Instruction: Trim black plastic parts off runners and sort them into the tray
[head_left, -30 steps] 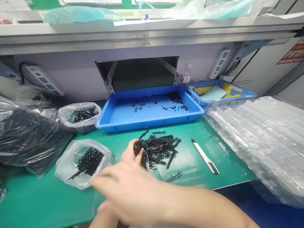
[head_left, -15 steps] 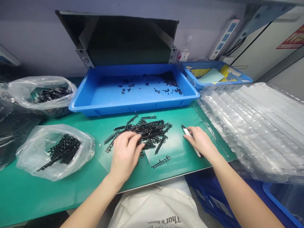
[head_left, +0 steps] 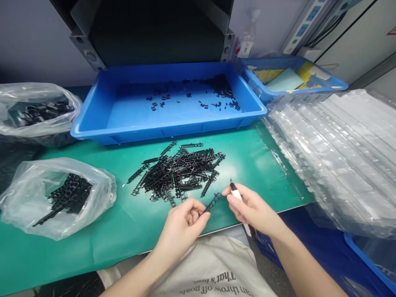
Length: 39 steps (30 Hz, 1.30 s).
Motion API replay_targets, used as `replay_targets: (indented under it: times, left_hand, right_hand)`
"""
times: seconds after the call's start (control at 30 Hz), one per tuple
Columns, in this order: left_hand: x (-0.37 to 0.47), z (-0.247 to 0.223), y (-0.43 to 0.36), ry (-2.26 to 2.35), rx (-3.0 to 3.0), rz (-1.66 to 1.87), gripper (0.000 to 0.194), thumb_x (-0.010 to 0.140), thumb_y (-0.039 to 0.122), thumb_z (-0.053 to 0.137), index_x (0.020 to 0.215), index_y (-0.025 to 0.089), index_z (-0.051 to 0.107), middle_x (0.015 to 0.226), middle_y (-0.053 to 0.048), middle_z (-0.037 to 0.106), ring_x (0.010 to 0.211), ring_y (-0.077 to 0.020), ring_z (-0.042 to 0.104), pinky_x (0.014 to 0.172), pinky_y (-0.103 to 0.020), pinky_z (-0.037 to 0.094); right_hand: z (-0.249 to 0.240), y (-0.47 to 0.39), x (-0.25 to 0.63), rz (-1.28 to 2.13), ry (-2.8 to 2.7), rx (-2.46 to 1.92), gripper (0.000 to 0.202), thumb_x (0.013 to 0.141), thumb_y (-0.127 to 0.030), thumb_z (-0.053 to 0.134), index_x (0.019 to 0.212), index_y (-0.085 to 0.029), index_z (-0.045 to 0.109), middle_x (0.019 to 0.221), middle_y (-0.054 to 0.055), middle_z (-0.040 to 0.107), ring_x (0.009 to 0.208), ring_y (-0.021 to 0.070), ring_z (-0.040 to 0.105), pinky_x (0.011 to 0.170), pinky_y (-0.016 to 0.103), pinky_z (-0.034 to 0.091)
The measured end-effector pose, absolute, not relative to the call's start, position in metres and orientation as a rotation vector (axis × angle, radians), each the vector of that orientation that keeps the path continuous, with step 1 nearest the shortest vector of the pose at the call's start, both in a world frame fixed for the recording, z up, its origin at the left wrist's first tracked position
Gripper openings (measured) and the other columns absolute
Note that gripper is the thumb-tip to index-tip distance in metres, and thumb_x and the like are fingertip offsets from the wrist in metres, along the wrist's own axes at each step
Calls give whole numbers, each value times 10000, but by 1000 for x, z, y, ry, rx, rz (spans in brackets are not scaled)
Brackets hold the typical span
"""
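Observation:
Close to the table's front edge, my left hand (head_left: 187, 225) pinches one end of a black plastic strip (head_left: 213, 202) with ring-like openings. The strip's free end points up and right, and a fingertip of my right hand (head_left: 252, 208) is at or very near it; contact is unclear. My right hand is closed around a white pen-like tool (head_left: 236, 192) with a dark tip, which points up and away from me. What kind of tool it is, I cannot make out. Just beyond my hands lies a loose pile of similar black strips (head_left: 185, 167) on the green table mat (head_left: 130, 231).
Behind the pile stands a blue tray (head_left: 173, 128) with small black pieces. At left are two clear plastic bags, the nearer bag (head_left: 102, 194) holding black strips. Stacked clear plastic trays (head_left: 321, 156) occupy the right. A blue basket (head_left: 262, 95) and a bottle (head_left: 246, 43) are behind.
My left hand has moved from the pile toward me and right, and now holds a strip. My right hand has come left and nearer, still holding the tool. The camera view has tilted down.

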<state>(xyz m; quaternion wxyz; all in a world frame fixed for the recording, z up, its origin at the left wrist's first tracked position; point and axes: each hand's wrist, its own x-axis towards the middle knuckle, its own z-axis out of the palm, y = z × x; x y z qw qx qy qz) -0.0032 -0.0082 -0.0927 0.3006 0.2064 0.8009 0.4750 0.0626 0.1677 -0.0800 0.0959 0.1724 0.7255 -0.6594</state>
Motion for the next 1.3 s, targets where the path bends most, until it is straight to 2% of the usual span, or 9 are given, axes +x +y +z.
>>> replay_targets:
  times: [0.1,0.27,0.37,0.5,0.6,0.73,0.83,1.03,1.3]
  left_hand:
    - [3,-85,-12,1780,261,1480,151,700,259,594,692,175,469,534,67,400,481,-65,368,446,-175,310]
    - [7,-88,-23,1173,46,1620,323,701,394,633,868,169,472,607,38,522,350,2,262,310,-118,172]
    - [8,-90,-31,1032,17,1639,313,723,410,619,798,134,490,605,14,550,305,27,276,283,-96,167]
    - [14,-93,-39,931,-83,1785,245,756,358,603,768,148,478,624,37,542,282,25,349,256,-67,234]
    - [20,-95,-42,832,-100,1836,212,791,355,557,793,153,491,640,35,551,271,6,400,234,-67,275]
    - [24,-96,-44,799,-155,1821,248,794,390,543,773,149,486,585,15,579,303,-43,484,238,-84,341]
    - [25,-96,-46,794,-167,1819,237,810,376,527,749,154,471,469,19,564,293,-57,483,238,-80,345]
    - [26,-97,-48,677,-161,1843,210,827,344,512,754,153,465,461,3,588,284,-65,492,242,-78,346]
    - [25,-97,-50,548,-194,1864,193,805,322,548,757,146,485,496,7,593,286,-73,508,236,-83,351]
  right_hand:
    - [-79,149,58,-2055,2119,460,201,786,-334,489,912,-178,501,531,-85,347,356,34,254,337,173,223]
    - [-78,127,47,-2044,2033,307,115,774,-277,501,806,-172,535,503,-75,402,385,44,302,359,169,251]
    - [-80,123,47,-2047,1986,296,241,805,-345,479,959,-169,538,625,-32,498,422,51,342,379,179,294]
    - [-76,127,55,-2081,1914,235,402,890,-433,286,1187,-205,432,838,28,531,573,89,450,520,230,414]
    - [-66,129,62,-1797,2125,124,283,896,-372,309,997,-201,510,726,-2,525,646,113,479,611,251,419]
    - [-60,118,68,-1525,2408,35,201,880,-311,352,724,-196,407,620,-32,485,563,99,433,521,223,350]
    - [-64,109,69,-1441,2493,-5,261,824,-391,455,677,-205,347,558,-63,412,478,82,328,439,209,261]
    - [-73,95,67,-1290,2609,-16,619,423,-636,680,616,-210,274,494,-100,402,426,58,310,393,200,190]
    - [-76,89,67,-1147,2788,-31,656,444,-741,582,597,-214,223,457,-97,378,398,59,309,376,204,185]
